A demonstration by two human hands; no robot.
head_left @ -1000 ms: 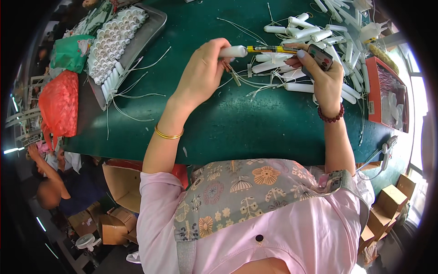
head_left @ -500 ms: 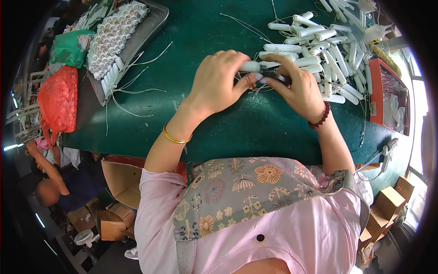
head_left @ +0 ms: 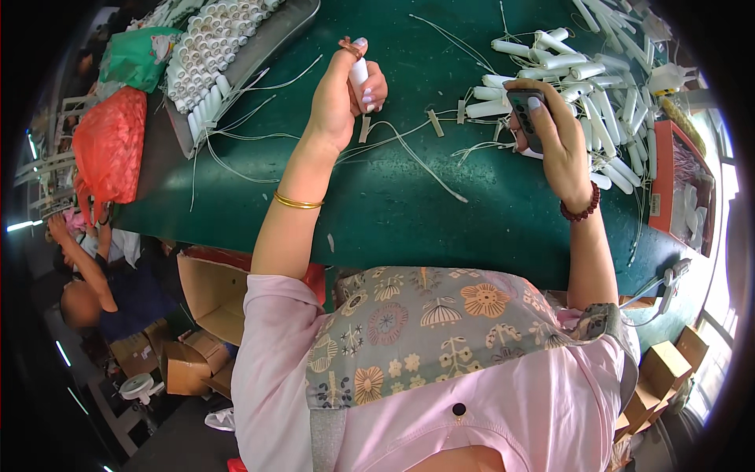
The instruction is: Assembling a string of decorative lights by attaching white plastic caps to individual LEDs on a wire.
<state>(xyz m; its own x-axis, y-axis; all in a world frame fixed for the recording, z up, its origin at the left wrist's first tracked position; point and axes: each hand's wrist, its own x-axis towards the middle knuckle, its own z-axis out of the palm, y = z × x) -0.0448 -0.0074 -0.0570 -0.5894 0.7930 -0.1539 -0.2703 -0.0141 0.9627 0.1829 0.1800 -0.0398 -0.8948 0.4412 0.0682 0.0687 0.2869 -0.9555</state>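
Note:
My left hand is closed round a white cylinder with its end pointing up, over the left middle of the table. A brownish wrap is on that thumb. Thin white wires trail on the green table below this hand, beside small beige tabs. At the right, my right hand grips a black remote control, oblong with a row of small button-like spots; the fingers hide part of it. It is held at the near left side of a loose pile of white wired cylinders.
On the far left, a metal tray bears stacked white cylinders. Green and red plastic bags are beside it. A red box stands at the right edge. Another person sits beyond the table's left side, near cardboard boxes.
My hands have parted: the left moved left and away from me with the white cylinder, the right moved right with the black remote control. Trailing wires now show between them.

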